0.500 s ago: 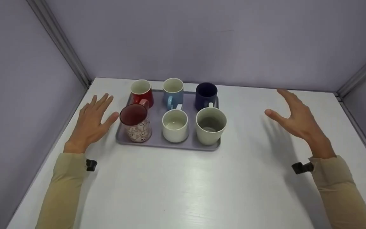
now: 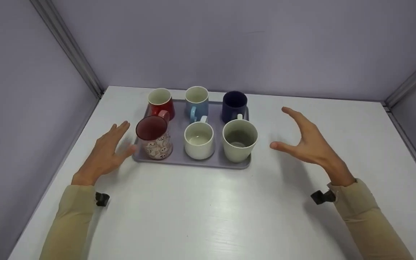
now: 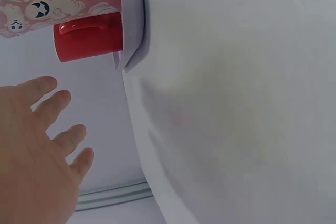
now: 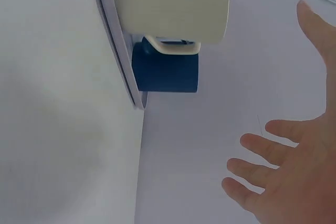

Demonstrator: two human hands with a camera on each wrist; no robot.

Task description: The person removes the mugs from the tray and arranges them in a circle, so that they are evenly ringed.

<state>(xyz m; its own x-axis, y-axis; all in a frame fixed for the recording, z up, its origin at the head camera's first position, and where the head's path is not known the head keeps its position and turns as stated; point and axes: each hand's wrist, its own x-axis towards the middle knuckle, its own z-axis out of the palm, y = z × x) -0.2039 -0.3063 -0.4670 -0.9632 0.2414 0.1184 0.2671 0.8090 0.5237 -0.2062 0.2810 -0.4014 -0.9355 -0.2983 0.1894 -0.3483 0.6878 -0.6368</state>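
Note:
A grey-purple tray [image 2: 179, 162] carries several mugs in two rows. At the back stand a red mug [image 2: 163, 108], a light blue mug [image 2: 201, 108] and a dark blue mug [image 2: 229, 112]. In front are a pink mug with white ghost prints [image 2: 156, 146], a short white mug [image 2: 199, 147] and a taller cream mug [image 2: 237, 151]. My left hand [image 2: 103, 155] is over the table left of the tray, fingers extended, thumb near the ghost mug. Right of the tray, my right hand [image 2: 311, 144] has thumb and fingers spread, facing the cream mug, holding nothing.
The white table [image 2: 208, 213] backs onto a pale purple wall [image 2: 229, 47]. Another panel [image 2: 20, 108] rises on the left, with metal frame strips in the corners. Small black devices sit at both sleeve cuffs.
My right hand has moved left toward the tray. The left hand has turned and come slightly nearer the body, its thumb now by the tray's left edge. The mugs keep their places.

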